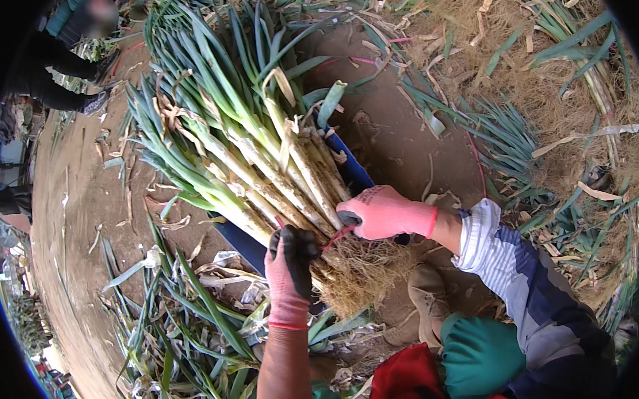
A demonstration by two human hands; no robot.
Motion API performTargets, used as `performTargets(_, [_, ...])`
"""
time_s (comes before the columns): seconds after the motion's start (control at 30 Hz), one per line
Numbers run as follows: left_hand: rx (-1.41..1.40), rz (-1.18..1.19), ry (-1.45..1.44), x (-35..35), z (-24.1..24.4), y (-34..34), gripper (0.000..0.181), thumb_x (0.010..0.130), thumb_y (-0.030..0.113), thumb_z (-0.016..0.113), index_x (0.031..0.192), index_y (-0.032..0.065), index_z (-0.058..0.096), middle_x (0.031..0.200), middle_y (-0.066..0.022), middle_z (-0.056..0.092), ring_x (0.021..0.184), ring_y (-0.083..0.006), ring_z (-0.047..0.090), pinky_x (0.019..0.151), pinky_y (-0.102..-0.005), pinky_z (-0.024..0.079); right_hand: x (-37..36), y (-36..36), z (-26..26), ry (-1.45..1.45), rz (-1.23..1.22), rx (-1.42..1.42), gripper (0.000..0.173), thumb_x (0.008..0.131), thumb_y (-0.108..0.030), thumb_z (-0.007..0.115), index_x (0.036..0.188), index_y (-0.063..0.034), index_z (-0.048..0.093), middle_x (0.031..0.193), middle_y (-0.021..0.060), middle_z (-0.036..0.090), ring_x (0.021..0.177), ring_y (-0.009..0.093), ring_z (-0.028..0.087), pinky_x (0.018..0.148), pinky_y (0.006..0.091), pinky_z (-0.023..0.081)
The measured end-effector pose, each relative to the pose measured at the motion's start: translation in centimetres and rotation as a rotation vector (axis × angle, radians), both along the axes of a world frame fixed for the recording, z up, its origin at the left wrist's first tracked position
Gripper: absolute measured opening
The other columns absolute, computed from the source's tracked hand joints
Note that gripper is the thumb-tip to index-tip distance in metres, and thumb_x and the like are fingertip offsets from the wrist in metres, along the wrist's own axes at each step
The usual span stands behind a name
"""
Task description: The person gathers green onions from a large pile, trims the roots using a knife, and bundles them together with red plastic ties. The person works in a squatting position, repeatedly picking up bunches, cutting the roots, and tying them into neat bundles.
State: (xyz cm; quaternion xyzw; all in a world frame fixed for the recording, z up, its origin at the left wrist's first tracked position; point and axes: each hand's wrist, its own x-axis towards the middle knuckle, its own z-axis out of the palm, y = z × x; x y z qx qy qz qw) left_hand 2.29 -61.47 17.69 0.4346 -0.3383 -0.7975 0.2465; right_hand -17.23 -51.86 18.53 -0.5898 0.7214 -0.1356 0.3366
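Note:
A large bundle of long green onions (262, 164) lies before me, green leaves pointing away and tan roots (365, 273) towards me. It rests on a blue support (350, 162), whose sides show at both edges of the bundle. Pink twine (337, 237) runs across the white stalks just above the roots. My left hand (291, 272), in a pink glove with dark fingers, grips the twine on the near left side. On the right, my right hand (380, 212), gloved alike, holds the twine's other part with curled fingers. The underside of the bundle is hidden.
Loose leaves and peelings (195, 328) litter the dirt floor (84, 214) at left. Cut roots (480, 41) are heaped at right, beside another tied bundle (598, 83). My boot (427, 297) stands near the roots. Another person (53, 67) is at the upper left.

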Motion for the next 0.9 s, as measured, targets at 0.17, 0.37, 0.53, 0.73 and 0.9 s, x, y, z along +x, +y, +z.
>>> performTargets(0.17, [-0.004,-0.039,-0.011,0.9,-0.6,-0.8,0.035,0.097,0.033,0.049,0.088,0.0003,0.058,0.074,-0.0080,0.060,0.063,-0.0166,0.055,0.060,-0.0292,0.046,0.6,0.4,-0.5,0.134,0.089,-0.314,0.028,0.075,-0.020,0.061,0.102,-0.0149,0.063,0.081,0.0090,0.066,0.078,0.031,0.064,0.070,0.0438,0.049])
performTargets(0.37, [-0.053,-0.103,0.067,-1.4,-0.5,-0.6,0.034,0.097,0.035,0.051,0.092,0.0018,0.059,0.078,-0.0056,0.063,0.065,-0.0133,0.058,0.061,-0.0265,0.049,-0.2,2.3,0.7,0.396,0.063,-0.492,0.019,0.069,-0.021,0.064,0.087,-0.0171,0.061,0.081,0.0048,0.058,0.075,0.025,0.060,0.072,0.0400,0.043])
performTargets(0.53, [-0.086,-0.015,-0.016,2.6,-1.2,-0.9,0.037,0.098,0.036,0.049,0.084,0.0024,0.060,0.071,-0.0019,0.059,0.063,-0.0111,0.053,0.059,-0.0247,0.043,4.1,1.1,-1.2,0.371,-0.152,-0.568,0.019,0.069,-0.022,0.066,0.086,-0.0142,0.061,0.079,0.0053,0.057,0.071,0.028,0.057,0.072,0.0415,0.043])
performTargets(0.73, [0.003,-0.028,0.058,-0.6,-3.9,-0.3,0.031,0.094,0.034,0.057,0.097,0.0028,0.056,0.082,-0.0047,0.062,0.069,-0.0142,0.058,0.065,-0.0279,0.050,2.4,3.1,0.9,0.619,0.059,-0.296,0.013,0.076,-0.019,0.053,0.084,-0.0173,0.063,0.082,0.0099,0.062,0.074,0.024,0.061,0.071,0.0392,0.042])
performTargets(0.9, [-0.035,-0.025,0.035,1.4,-3.7,0.0,0.030,0.095,0.034,0.054,0.093,0.0037,0.057,0.080,-0.0026,0.061,0.068,-0.0128,0.057,0.065,-0.0258,0.048,5.0,2.9,2.2,-1.148,-0.541,0.183,0.012,0.080,-0.016,0.066,0.083,-0.0045,0.069,0.072,0.0034,0.065,0.060,0.015,0.060,0.056,0.0297,0.047])
